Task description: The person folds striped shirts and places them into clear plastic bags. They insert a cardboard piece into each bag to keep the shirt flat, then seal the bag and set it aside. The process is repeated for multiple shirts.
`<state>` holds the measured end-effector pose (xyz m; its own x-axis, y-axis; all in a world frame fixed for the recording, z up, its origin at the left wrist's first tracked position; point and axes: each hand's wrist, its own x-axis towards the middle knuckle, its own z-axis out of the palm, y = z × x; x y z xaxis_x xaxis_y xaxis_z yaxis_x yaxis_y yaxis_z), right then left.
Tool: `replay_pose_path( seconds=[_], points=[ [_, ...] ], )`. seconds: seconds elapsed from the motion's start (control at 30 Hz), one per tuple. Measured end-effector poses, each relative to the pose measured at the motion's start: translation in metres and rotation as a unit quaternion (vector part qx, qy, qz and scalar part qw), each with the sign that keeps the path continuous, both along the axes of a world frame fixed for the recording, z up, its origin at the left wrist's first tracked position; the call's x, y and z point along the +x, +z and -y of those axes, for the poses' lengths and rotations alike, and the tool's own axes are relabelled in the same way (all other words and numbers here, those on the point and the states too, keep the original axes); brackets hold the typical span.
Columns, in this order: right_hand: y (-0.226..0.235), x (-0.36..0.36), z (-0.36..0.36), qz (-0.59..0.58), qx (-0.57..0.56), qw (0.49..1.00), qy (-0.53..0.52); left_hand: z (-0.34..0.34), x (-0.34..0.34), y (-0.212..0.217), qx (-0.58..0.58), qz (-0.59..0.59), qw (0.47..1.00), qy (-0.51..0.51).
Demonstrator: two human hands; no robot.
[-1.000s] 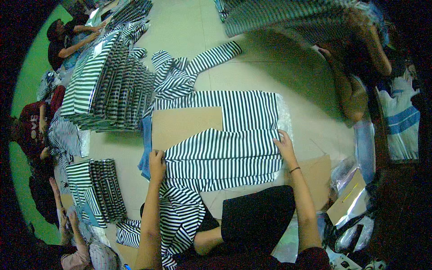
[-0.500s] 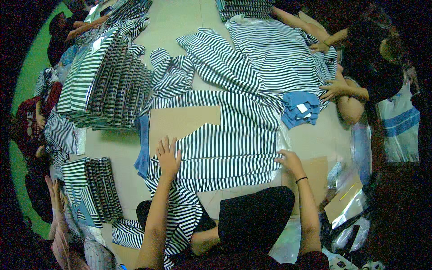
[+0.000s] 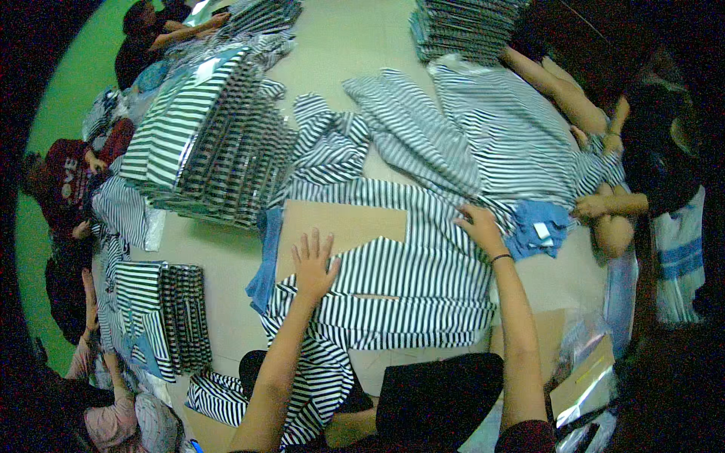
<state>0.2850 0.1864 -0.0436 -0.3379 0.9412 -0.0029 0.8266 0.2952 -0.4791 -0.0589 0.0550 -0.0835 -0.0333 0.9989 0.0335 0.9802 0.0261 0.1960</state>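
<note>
A black-and-white striped garment lies spread in front of me, its lower part folded up in a band. On its upper left rests a flat tan cardboard sheet, partly covered by striped cloth. My left hand is open, fingers spread flat over the cardboard and the cloth edge. At the garment's upper right side, my right hand touches the cloth with thumb and fingers apart. A blue cloth part shows at the garment's left edge. One striped sleeve trails down toward my lap.
Tall stacks of bagged, folded striped garments stand at the left, with a smaller stack nearer. Another stack is at the far side. A co-worker at the right handles a striped garment with a blue collar-like part. Other people sit left.
My right hand has moved from the garment's lower right edge up to its upper right side. The left hand stays on the cardboard's edge, fingers more spread. The whole view has shifted.
</note>
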Motion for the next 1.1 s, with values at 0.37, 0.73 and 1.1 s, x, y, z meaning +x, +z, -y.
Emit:
replay_pose_path(
  seconds=[0.37,0.73,1.1],
  points=[
    [-0.002,-0.144,-0.073,-0.167,0.053,0.983,0.053,-0.006,-0.002,-0.001,0.013,0.025,1.0,0.004],
    [0.029,-0.258,-0.136,-0.552,-0.227,0.784,-0.173,-0.016,-0.012,-0.005,0.045,0.081,0.995,-0.035],
    [0.055,-0.167,0.109,-0.062,-0.084,0.804,0.585,-0.017,-0.02,0.033,0.056,0.051,0.996,-0.044]
  ],
)
